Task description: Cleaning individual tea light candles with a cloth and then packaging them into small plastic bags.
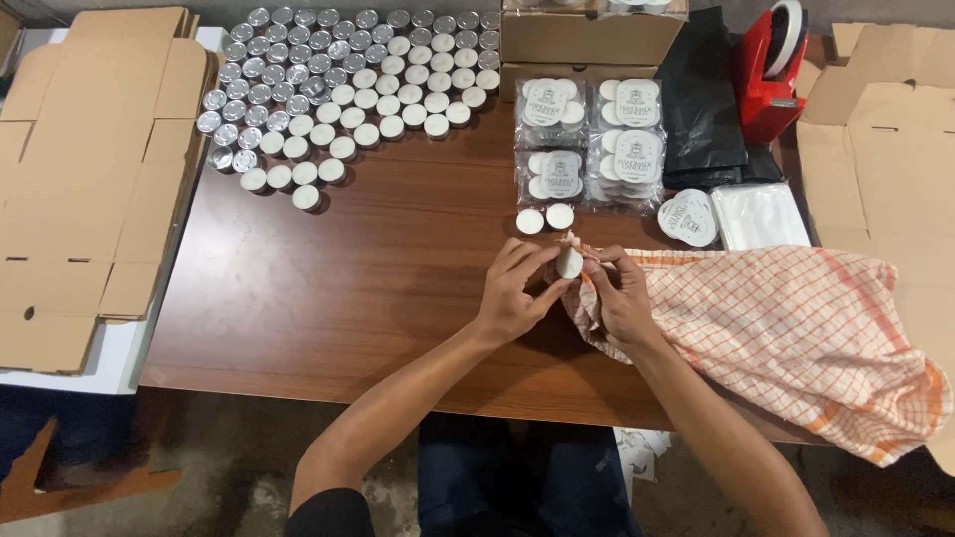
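A single tealight (569,263) is held above the worktop (378,288), pinched between the fingertips of the left hand (512,293) and a fold of checked cloth (786,328) that is gripped by the right hand (622,298); both hands are thus closed, the left on the tealight, the right on the cloth, which is pressed against the tealight's side. The step in hand is judged to be the wiping of this one tealight. Relative to the held tealight: two loose tealights (544,219) are set just beyond it on the worktop; four clear packs (589,139) of tealights are laid further beyond; a large array of tealights (348,85) is spread well to the far left; flattened cartons (90,179) are stacked at the far left edge; round labels (688,217) and clear bags (761,214) lie to the right and beyond; black pouches (701,99) and a red tape dispenser (771,70) stand further off on that side; a cardboard box (587,35) is placed at the far edge. The next move is judged to call for the tealight to be turned within the cloth under a light grip, so that the wax face is not marked, and kept over the worktop in case it slips.
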